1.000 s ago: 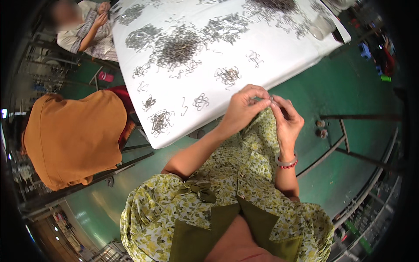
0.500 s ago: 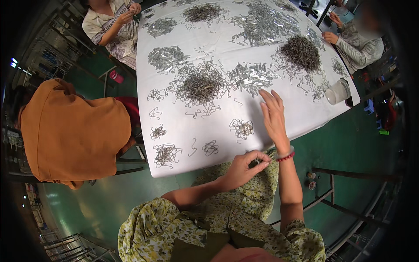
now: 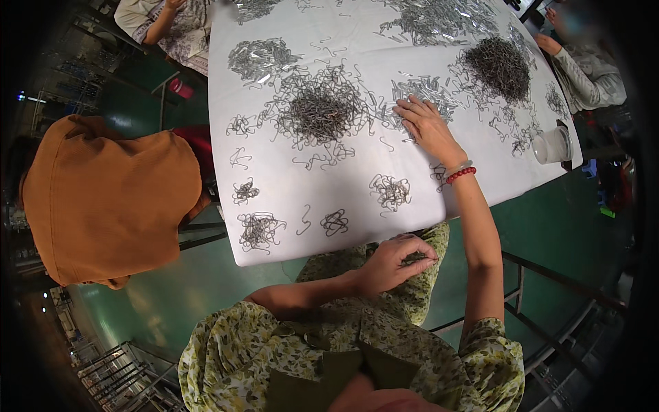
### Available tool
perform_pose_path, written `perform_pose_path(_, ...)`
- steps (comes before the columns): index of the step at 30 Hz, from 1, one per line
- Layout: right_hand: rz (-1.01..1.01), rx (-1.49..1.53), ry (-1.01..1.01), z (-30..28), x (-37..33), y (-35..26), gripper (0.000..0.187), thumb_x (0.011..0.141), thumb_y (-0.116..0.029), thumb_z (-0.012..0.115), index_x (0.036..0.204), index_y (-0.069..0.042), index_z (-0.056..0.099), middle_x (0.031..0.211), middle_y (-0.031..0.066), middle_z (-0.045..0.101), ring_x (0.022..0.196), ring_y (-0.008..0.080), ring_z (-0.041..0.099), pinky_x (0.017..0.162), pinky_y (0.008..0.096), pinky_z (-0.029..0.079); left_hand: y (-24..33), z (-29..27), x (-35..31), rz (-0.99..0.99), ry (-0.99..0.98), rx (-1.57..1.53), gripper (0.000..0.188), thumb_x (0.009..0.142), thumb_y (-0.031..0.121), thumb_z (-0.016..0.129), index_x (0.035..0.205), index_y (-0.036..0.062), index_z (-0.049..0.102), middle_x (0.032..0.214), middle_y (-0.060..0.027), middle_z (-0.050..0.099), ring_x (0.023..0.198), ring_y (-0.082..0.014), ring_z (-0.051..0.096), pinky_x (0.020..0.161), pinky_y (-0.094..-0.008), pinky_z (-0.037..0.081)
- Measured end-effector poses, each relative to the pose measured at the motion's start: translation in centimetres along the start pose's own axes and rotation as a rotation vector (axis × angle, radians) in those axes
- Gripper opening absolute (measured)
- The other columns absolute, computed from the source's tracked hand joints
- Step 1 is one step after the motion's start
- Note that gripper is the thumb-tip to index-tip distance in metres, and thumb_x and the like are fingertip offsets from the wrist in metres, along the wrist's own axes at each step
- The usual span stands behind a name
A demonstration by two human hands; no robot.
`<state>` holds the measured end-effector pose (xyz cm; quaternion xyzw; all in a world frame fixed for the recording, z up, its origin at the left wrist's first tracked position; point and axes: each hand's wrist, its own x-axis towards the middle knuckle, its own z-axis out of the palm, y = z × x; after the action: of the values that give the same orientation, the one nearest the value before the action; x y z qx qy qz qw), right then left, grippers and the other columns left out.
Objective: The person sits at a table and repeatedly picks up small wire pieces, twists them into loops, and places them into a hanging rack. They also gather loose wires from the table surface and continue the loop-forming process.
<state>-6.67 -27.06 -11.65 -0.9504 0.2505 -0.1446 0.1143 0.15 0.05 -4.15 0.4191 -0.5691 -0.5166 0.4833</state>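
Note:
My right hand (image 3: 427, 127) lies palm down with its fingers stretched over a pile of small shiny, clear-looking flat pieces (image 3: 425, 90), the fingertips touching it. Below the table's front edge, above my lap, my left hand (image 3: 401, 261) is closed in a pinch. Something small and dark shows between its thumb and fingers, too small to name. Left of the right hand is a big heap of dark S-shaped wire hooks (image 3: 321, 115). Nearer me lie a small cluster of hooks (image 3: 391, 192), another cluster (image 3: 335, 222) and a single hook (image 3: 304, 220).
A white-covered table (image 3: 274, 182) holds more piles, including a dark hook heap (image 3: 500, 69) and a clear plastic tub (image 3: 552, 145) at the right edge. A person in an orange-brown top (image 3: 113, 199) sits at the left; others work at the far corners.
My right hand has moved forward and come down onto the shiny pieces. A few hooks now show on the table by its wrist. My left hand stays pinched; the view has shifted slightly.

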Motion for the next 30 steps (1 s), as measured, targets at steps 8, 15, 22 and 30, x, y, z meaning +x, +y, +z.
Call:
perform_pose_path(8,0.125,0.201,0.168,-6.6,-3.2,-1.6,0.03,0.087,-0.016,0.06,0.117,-0.01,0.063,0.114,0.012,0.061,0.114,0.0313,0.05,0.099,0.0408,0.04,0.1,1.2,-0.9,0.078,0.019,-0.024,0.011,0.088,0.002,0.063,0.098,0.0012,0.057,0.099,-0.009,0.067,0.093,-0.0164,0.064,0.082,-0.0295,0.05)
perform_pose_path(15,0.007,-0.182,0.044,-4.3,-5.8,-4.9,0.006,0.073,-0.006,0.065,0.075,-0.005,0.07,0.087,0.0087,0.061,0.09,0.0267,0.052,0.081,0.0371,0.043,0.7,1.7,-2.2,0.071,0.04,0.005,0.012,0.088,0.001,0.062,0.099,0.0012,0.057,0.099,-0.0083,0.067,0.093,-0.0157,0.064,0.082,-0.0288,0.049)
perform_pose_path(22,0.069,-0.118,0.265,-3.7,-6.3,-7.2,0.005,0.073,-0.004,0.066,0.077,-0.002,0.068,0.084,0.0074,0.061,0.089,0.0231,0.054,0.08,0.0363,0.043,1.2,1.3,-3.1,0.021,0.063,0.055,0.011,0.088,0.004,0.064,0.097,0.0002,0.06,0.097,-0.007,0.066,0.091,-0.0135,0.062,0.083,-0.027,0.048)
perform_pose_path(30,0.667,1.138,0.669,-8.2,-17.2,-15.6,0.015,0.081,0.001,0.07,0.095,0.003,0.068,0.083,0.0073,0.069,0.072,0.0095,0.062,0.064,0.0215,0.049,-0.4,2.5,-2.6,-0.062,0.084,-0.057,0.013,0.088,0.009,0.066,0.097,0.0008,0.063,0.093,-0.0014,0.065,0.089,-0.0081,0.058,0.082,-0.0245,0.046)
